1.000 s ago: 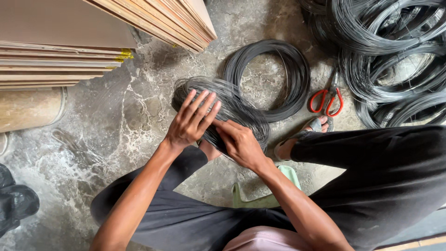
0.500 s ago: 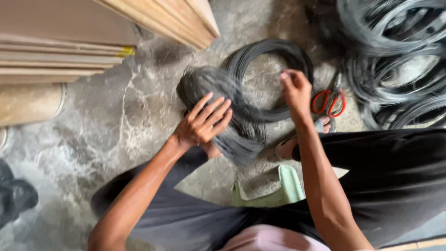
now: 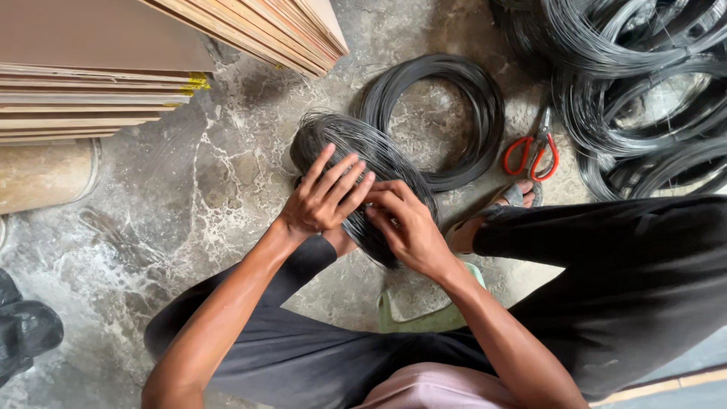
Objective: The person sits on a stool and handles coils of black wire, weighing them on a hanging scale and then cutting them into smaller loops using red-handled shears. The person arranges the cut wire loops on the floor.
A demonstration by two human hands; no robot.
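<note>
Both hands are resting on a dark wire coil (image 3: 363, 163) lying tilted on the concrete floor (image 3: 174, 220). The left hand (image 3: 322, 201) is pressing it with fingers spread wide, while the right hand (image 3: 409, 223) is pinching its strands. Red-handled scissors (image 3: 534, 155) are lying nearby.

The person wears dark charcoal trousers (image 3: 606, 280), a pale pink top (image 3: 435, 386) (only its hem shows), and a grey-strapped sandal (image 3: 519, 195); both forearms are bare.
</note>
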